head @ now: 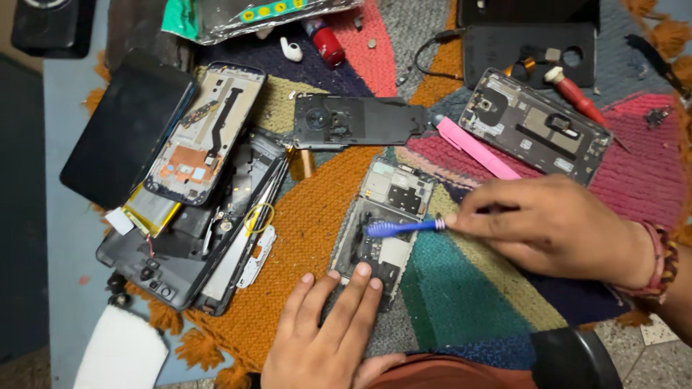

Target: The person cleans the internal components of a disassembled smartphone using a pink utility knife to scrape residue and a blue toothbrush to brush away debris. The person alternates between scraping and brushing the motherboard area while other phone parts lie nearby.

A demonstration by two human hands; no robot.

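Right hand [555, 227] angles blue brush [400, 228]; left hand [328, 324] flat on opened phone [386, 216]

Both hands are bare: left hand [328, 328], right hand [555, 227]. At three o'clock, red and dark beaded bracelets [659, 263] circle the right wrist.
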